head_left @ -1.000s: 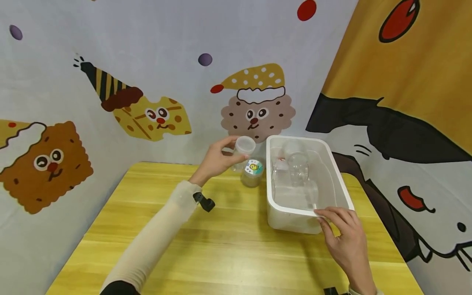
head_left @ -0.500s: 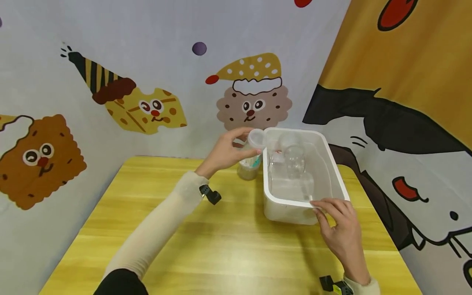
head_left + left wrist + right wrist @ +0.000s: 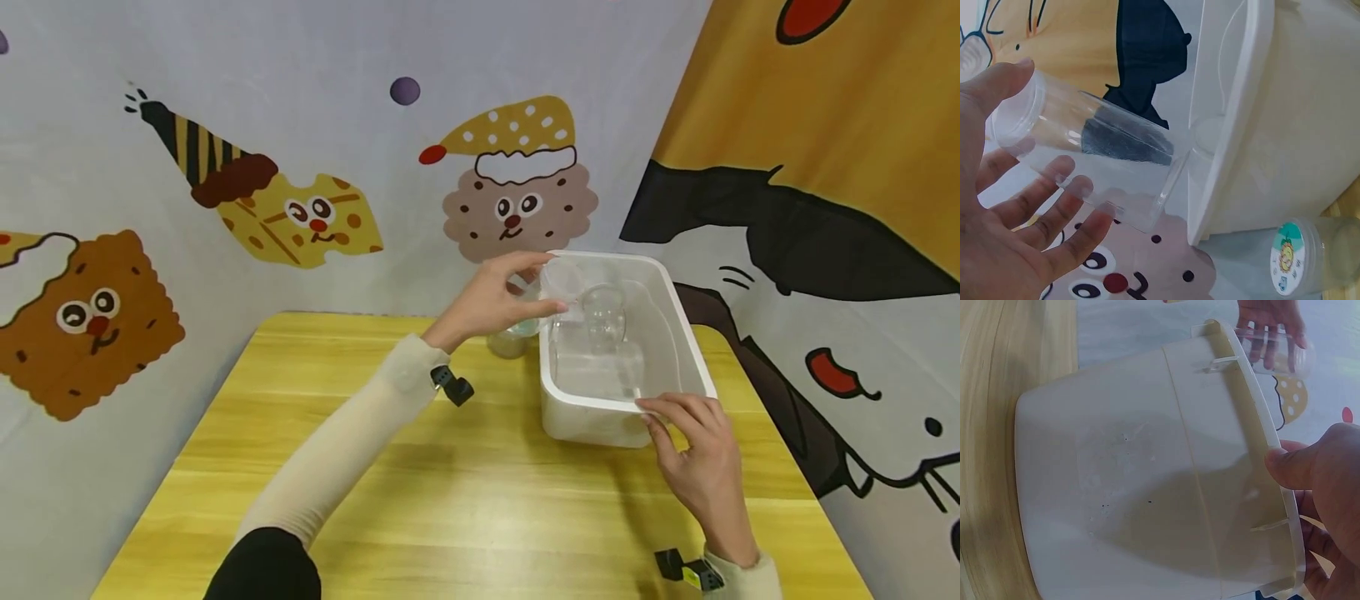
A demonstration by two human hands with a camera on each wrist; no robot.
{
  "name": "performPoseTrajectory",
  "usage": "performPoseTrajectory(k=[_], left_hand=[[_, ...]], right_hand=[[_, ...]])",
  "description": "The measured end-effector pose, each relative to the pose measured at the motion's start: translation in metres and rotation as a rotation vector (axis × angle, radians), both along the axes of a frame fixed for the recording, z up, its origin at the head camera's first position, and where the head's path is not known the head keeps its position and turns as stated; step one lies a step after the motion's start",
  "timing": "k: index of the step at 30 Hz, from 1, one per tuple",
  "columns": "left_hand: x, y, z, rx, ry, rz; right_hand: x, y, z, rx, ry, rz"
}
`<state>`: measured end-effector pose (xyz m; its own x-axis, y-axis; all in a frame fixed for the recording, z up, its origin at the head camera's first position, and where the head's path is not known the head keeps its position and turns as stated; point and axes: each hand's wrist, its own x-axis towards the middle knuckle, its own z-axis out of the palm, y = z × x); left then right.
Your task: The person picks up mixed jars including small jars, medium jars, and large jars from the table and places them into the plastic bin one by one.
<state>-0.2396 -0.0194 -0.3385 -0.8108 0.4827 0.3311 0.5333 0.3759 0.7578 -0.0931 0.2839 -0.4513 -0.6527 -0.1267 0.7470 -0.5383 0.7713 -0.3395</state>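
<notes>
My left hand (image 3: 495,298) grips a clear plastic jar (image 3: 1119,147) near its translucent lid, thumb on one side and fingers on the other. In the head view that jar is at the back left rim of a white plastic tub (image 3: 592,402). Several clear jars (image 3: 606,325) lie inside the tub. My right hand (image 3: 701,458) holds the tub's near rim, thumb outside and fingers over the edge. Just left of the tub stands another clear jar (image 3: 1288,256) with a green and white picture lid, partly hidden by my left hand in the head view.
The tub stands on a yellow wood-grain table (image 3: 420,508), toward its back right. Behind the table hangs a pale cloth (image 3: 315,100) printed with cartoon snacks. An orange and black printed part (image 3: 817,167) of it is at the right.
My left hand has carried the clear jar rightward, from above the picture-lidded jar to the tub's back left rim. The right hand keeps its hold on the near rim.
</notes>
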Motion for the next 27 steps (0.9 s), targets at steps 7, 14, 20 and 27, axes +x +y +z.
performPoseTrajectory(k=[7, 14, 20, 27], left_hand=[[0.001, 0.015, 0.011, -0.064, 0.042, -0.051], [0.000, 0.034, 0.016, -0.103, 0.055, -0.111], [-0.001, 0.051, 0.017, -0.149, 0.093, -0.159], [-0.005, 0.070, 0.015, -0.310, 0.070, -0.208]], right_hand=[[-0.001, 0.001, 0.000, 0.013, -0.039, -0.018], [-0.002, 0.001, -0.001, 0.010, -0.054, -0.027], [0.000, 0.002, 0.000, 0.017, -0.103, -0.043], [0.002, 0.001, -0.002, 0.013, -0.120, -0.053]])
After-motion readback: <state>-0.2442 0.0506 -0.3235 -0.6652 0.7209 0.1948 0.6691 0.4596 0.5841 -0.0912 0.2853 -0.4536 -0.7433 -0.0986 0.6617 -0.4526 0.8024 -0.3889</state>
